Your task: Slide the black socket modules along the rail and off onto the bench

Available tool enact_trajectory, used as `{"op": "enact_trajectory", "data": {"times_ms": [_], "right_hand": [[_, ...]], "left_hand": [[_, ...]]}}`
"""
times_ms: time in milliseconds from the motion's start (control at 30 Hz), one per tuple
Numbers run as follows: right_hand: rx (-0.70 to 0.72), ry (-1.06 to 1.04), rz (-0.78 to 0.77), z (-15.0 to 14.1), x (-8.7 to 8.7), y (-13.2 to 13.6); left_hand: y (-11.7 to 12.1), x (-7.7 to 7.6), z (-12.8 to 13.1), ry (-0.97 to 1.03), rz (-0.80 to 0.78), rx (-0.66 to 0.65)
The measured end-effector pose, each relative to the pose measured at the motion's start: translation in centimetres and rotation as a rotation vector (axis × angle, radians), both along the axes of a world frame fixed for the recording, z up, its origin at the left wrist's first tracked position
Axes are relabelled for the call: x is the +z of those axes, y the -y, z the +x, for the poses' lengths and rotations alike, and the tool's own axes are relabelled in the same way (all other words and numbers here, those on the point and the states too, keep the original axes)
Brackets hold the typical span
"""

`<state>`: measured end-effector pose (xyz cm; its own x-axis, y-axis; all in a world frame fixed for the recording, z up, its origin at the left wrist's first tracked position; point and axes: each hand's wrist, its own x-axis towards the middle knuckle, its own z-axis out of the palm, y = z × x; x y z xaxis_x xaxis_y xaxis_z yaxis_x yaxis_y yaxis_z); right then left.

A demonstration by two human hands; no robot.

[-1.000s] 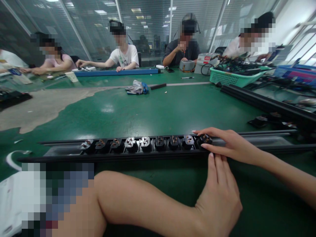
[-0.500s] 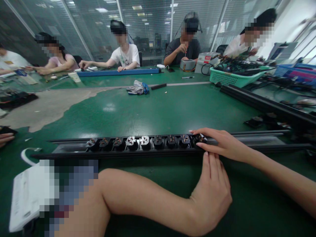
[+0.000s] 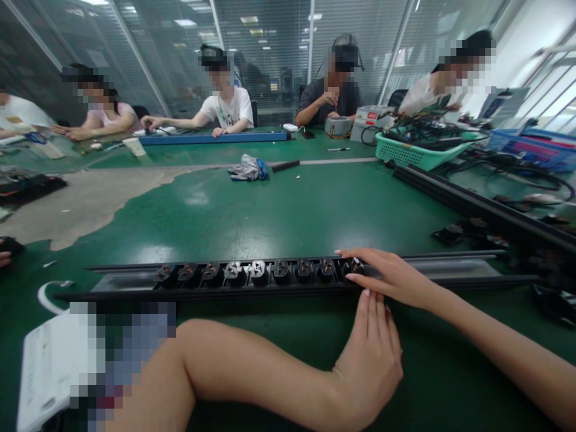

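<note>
A long black channel-shaped rail [image 3: 189, 295] lies across the table in front of me. A row of several black socket modules [image 3: 281, 271] with metal contacts sits in it. My right hand [image 3: 392, 275] reaches in from the right, its thumb and fingers on either side of the rightmost socket module [image 3: 355, 265], which they partly cover. Below it, my left hand [image 3: 375, 354] is bent up at the wrist, with fingers straight and close together. Its fingertips meet the rail's near edge just under the right hand; the left thumb is hidden.
A white box-like device [image 3: 56, 366] lies by my left arm. Another black rail [image 3: 477, 201] and loose black parts [image 3: 450, 234] are at right, near a green basket [image 3: 418, 153] of cables. Gloves [image 3: 248, 168] lie mid-table. Several people sit across, one behind a blue bar [image 3: 216, 138].
The view has shifted a little, so the rail and both hands appear slightly lower and farther left. Both hands keep nearly the same pose at the rightmost module.
</note>
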<state>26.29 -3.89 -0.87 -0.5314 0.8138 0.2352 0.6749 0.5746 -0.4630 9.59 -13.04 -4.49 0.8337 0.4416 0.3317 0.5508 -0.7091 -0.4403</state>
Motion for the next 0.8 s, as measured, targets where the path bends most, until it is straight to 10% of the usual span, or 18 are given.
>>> {"op": "enact_trajectory", "data": {"times_ms": [800], "right_hand": [[-0.019,-0.001,-0.032,0.52,-0.82,0.16]], "left_hand": [[0.03,-0.74,0.47,0.088,-0.015,0.004]]}}
